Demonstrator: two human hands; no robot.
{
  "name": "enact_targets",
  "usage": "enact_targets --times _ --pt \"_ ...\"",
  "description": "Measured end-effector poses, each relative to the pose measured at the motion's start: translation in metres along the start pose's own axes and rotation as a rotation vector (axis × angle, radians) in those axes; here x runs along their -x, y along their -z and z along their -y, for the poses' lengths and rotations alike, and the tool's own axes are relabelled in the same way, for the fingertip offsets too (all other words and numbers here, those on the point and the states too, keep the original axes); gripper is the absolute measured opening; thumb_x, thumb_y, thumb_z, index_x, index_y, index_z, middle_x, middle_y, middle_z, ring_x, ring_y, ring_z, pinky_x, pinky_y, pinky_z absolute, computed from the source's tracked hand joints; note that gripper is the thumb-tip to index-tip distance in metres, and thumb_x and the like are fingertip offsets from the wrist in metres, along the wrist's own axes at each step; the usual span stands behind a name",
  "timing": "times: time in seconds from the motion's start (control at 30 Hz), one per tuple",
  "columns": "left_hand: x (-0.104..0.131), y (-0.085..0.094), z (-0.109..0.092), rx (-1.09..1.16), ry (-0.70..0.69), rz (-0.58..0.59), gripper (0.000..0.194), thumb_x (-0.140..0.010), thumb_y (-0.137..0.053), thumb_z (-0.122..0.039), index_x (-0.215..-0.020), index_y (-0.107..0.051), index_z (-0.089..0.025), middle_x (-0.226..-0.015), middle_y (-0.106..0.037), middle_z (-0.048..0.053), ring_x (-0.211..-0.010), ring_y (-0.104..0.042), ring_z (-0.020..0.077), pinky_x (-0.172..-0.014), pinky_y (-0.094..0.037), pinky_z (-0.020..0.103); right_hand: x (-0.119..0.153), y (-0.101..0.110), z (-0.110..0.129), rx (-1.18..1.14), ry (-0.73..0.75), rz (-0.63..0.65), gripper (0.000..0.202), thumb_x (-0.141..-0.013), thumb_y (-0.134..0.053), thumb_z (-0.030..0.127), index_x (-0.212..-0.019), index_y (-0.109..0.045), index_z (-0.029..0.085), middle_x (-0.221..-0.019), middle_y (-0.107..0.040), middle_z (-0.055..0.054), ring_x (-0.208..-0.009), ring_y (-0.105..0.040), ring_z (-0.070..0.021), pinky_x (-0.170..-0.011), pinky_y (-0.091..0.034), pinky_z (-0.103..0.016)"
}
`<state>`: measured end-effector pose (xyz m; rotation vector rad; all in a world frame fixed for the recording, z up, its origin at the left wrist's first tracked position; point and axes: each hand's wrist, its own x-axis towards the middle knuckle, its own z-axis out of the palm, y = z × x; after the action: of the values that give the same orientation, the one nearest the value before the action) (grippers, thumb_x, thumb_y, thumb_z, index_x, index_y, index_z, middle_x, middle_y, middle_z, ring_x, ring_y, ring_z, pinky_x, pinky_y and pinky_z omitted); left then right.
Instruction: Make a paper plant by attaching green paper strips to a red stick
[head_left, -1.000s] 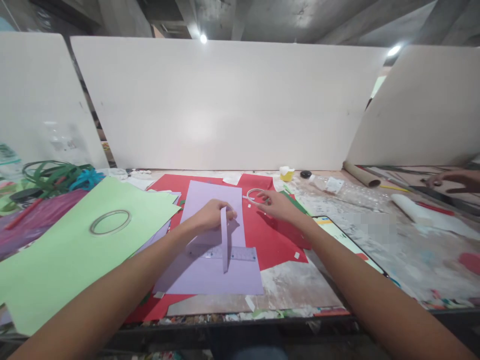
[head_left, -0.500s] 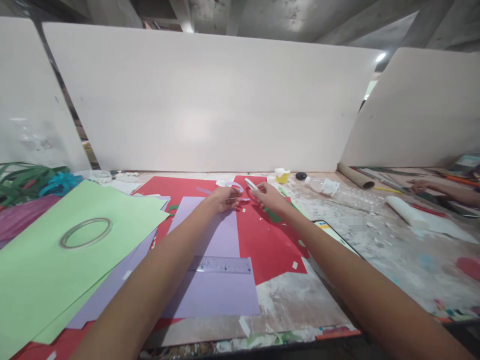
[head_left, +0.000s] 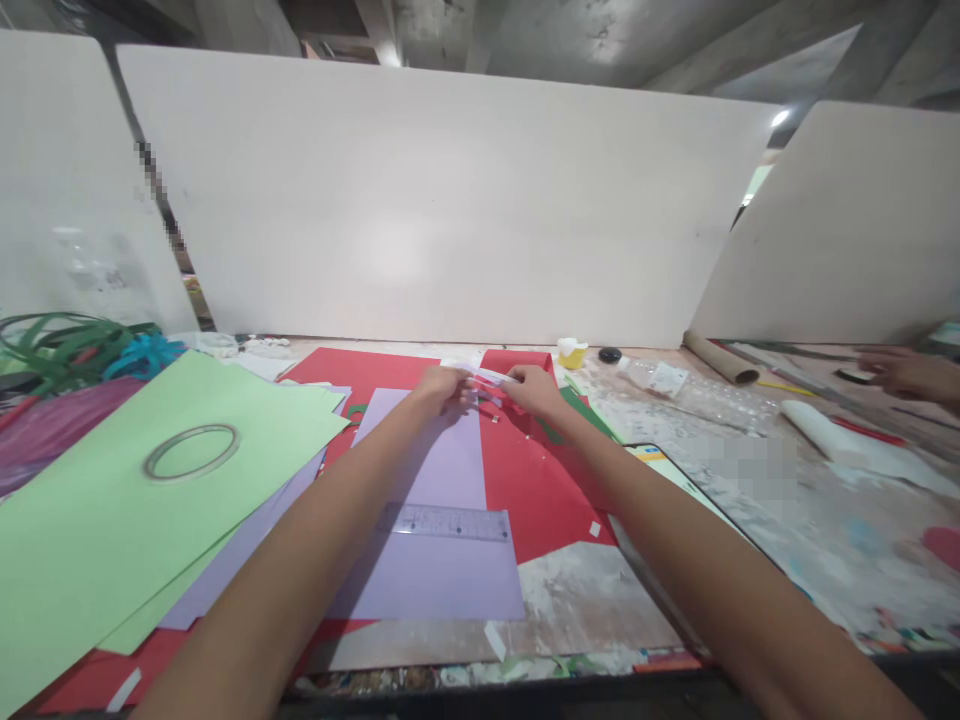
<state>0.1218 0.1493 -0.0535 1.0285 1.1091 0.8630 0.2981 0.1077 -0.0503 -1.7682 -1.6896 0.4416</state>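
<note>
My left hand (head_left: 444,388) is closed on a thin purple paper strip (head_left: 487,398) above the purple sheets. Close to its right, my right hand (head_left: 531,388) pinches a narrow white piece (head_left: 495,377), which reaches toward the left fingertips; whether it touches the strip I cannot tell. Below the hands, a clear ruler (head_left: 450,523) lies across a purple sheet (head_left: 442,585). Red paper (head_left: 525,500) spreads beneath and beside it. On the left, a ring of tape (head_left: 191,453) rests on a green sheet (head_left: 120,540).
A phone (head_left: 675,480) lies beside my right forearm. Farther back are a yellow cup (head_left: 571,354), a black lid (head_left: 610,355), a plastic bottle (head_left: 652,377) and a cardboard tube (head_left: 720,358). Another person's hand (head_left: 904,375) is at the far right, near a white roll (head_left: 817,430).
My hands have drawn closer together, and the white piece now stretches toward my left hand. The view has shifted slightly. At the far right, the other person's hand now holds a dark round item.
</note>
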Motion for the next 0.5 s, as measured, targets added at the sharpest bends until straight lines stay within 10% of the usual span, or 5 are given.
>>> enact_targets --times 0.23,0.5 --pt "0.005 0.052 -0.005 -0.735 -0.298 -0.312 0.031 -0.086 -0.065 -0.029 -0.114 -0.062 -0.017 -0.116 -0.063 0.011 -0.115 -0.055 0.0309 -0.095 -0.046 0.042 0.006 -0.009 -0.006 0.176 0.006 -0.001 0.006 -0.074 -0.060 0.023 -0.071 -0.061 0.018 -0.076 -0.067 -0.006 -0.070 -0.058 -0.0190 -0.056 -0.033 -0.025" --pt "0.020 0.033 0.009 -1.140 -0.733 -0.368 0.050 -0.089 -0.049 -0.023 -0.139 -0.045 -0.019 -0.142 -0.044 0.018 -0.131 -0.038 0.0369 -0.106 -0.028 0.051 0.007 -0.008 -0.003 0.279 0.028 0.021 0.011 -0.077 -0.058 0.024 -0.080 -0.067 0.019 -0.084 -0.071 -0.007 -0.075 -0.062 -0.0216 -0.056 -0.036 -0.025"
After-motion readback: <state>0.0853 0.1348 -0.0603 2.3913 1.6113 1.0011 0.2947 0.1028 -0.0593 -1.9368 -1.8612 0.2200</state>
